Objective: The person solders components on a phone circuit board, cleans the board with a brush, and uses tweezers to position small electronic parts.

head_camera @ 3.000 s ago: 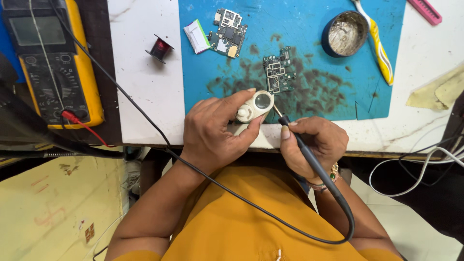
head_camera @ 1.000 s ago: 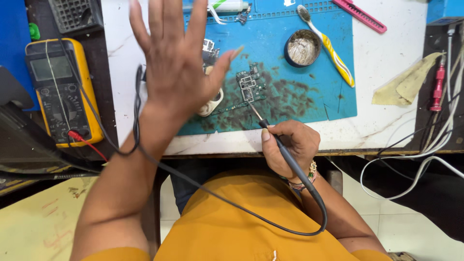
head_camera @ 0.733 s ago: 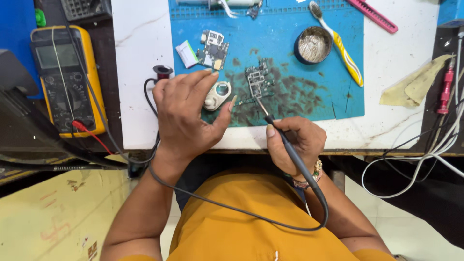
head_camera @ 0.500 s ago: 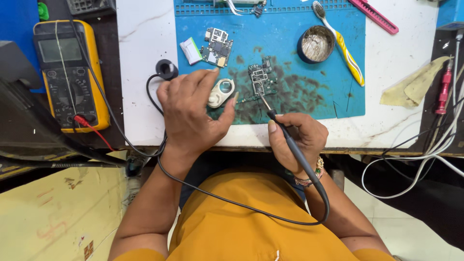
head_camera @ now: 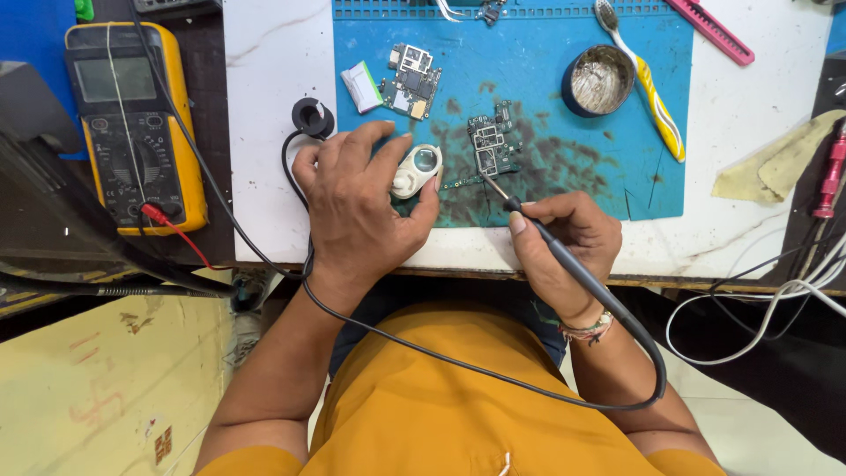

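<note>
Two hands work: the right hand (head_camera: 564, 242) grips a soldering iron (head_camera: 529, 216) whose long axis points toward eleven o'clock at the circuit board (head_camera: 489, 150); the left hand (head_camera: 361, 211) pinches a white loupe (head_camera: 416, 170) at nine o'clock from the board.

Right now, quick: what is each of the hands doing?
Left hand: closed on a small white magnifier.
Right hand: closed on a black soldering iron.
</note>
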